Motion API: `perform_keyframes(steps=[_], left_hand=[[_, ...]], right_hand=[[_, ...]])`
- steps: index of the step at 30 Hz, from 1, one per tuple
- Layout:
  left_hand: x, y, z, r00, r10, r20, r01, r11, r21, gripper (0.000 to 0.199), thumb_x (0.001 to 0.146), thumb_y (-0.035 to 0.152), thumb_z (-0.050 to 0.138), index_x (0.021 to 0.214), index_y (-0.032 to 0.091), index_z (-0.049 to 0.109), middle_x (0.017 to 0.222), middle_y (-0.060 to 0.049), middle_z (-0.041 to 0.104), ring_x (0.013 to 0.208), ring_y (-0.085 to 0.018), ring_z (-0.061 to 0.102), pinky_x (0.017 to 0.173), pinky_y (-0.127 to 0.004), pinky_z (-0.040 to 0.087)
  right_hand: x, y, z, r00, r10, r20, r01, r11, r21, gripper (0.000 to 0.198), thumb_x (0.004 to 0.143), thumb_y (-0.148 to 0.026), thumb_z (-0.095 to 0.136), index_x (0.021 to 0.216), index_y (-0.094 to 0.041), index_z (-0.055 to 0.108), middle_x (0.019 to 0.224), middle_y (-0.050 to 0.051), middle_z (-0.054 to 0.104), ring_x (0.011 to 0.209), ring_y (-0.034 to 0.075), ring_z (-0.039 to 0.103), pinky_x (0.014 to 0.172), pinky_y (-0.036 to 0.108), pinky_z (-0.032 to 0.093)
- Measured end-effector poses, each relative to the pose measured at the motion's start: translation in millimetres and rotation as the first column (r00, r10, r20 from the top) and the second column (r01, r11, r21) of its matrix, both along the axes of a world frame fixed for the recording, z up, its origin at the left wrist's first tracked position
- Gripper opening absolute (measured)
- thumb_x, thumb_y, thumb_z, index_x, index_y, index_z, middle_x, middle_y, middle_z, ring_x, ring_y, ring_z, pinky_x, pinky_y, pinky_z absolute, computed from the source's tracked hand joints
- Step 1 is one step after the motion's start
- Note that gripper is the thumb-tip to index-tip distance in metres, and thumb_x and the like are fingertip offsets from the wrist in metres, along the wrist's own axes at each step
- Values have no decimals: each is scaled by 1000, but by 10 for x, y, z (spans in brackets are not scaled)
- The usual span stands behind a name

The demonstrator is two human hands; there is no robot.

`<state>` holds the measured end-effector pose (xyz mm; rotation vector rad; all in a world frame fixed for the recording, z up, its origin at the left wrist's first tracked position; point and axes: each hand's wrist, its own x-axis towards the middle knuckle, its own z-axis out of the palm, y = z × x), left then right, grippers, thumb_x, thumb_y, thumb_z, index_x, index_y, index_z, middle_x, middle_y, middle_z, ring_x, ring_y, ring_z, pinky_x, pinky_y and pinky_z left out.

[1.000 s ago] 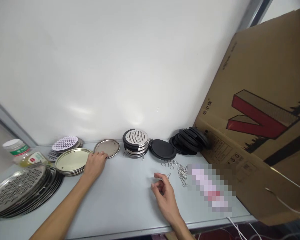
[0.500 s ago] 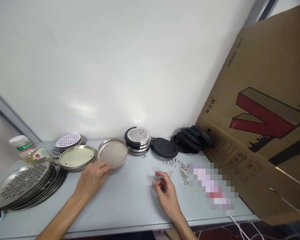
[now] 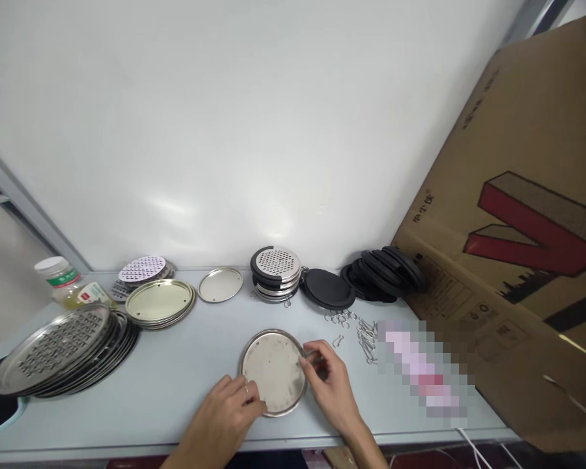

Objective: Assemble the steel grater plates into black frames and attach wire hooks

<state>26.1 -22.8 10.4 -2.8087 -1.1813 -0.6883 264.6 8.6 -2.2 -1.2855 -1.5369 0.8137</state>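
A round, shallow metal plate (image 3: pixel 273 368) with a raised rim and a dull, smudged face is between my two hands near the table's front. My left hand (image 3: pixel 227 413) pinches its lower left rim, thumb on the edge. On the right rim my right hand (image 3: pixel 329 384) closes with the thumb on top and the fingers curled behind. A similar metal plate (image 3: pixel 219 284) lies flat farther back. A single small metal clip (image 3: pixel 338 341) and several thin rings (image 3: pixel 340 318) lie just beyond my right hand.
Stacked gold-toned plates (image 3: pixel 160 299) and large perforated grater discs (image 3: pixel 53 348) stand left, near a white-lidded jar (image 3: pixel 56 273). At the back are stacked graters (image 3: pixel 277 264) and black round covers (image 3: pixel 327 288). More clips (image 3: pixel 367 340) and a cardboard box (image 3: pixel 508 260) are right.
My left hand has brought the metal plate from the back left to the front middle. My right hand has taken hold of its right rim. Another plate behind is now uncovered.
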Motion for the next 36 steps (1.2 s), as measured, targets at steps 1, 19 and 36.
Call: perform_keyframes(steps=[1, 19, 36], left_hand=[[11, -13, 18, 1000, -3, 5, 4, 999, -42, 24, 81, 5, 66, 88, 28, 65, 82, 4, 67, 73, -16, 58, 66, -32, 34], [-1544, 832, 1207, 607, 748, -269, -753, 650, 108, 51, 89, 54, 47, 127, 22, 61, 123, -13, 66, 106, -36, 64, 83, -45, 52], [-2069, 1982, 1269, 485, 799, -356, -867, 494, -72, 37, 79, 39, 60, 101, 11, 71, 89, -14, 74, 75, -24, 64, 73, -37, 47]], right_hand=[[-8, -7, 19, 999, 20, 48, -21, 1000, 17, 15, 92, -31, 56, 102, -21, 62, 92, 5, 63, 83, 22, 60, 75, 33, 48], [-79, -46, 38, 934, 64, 352, -92, 994, 62, 20, 90, -27, 59, 107, -24, 68, 122, 10, 64, 116, 32, 52, 97, 51, 44], [-75, -18, 65, 962, 65, 266, -66, 998, -3, 21, 90, -23, 57, 108, -23, 66, 120, 11, 62, 117, 31, 52, 101, 48, 43]])
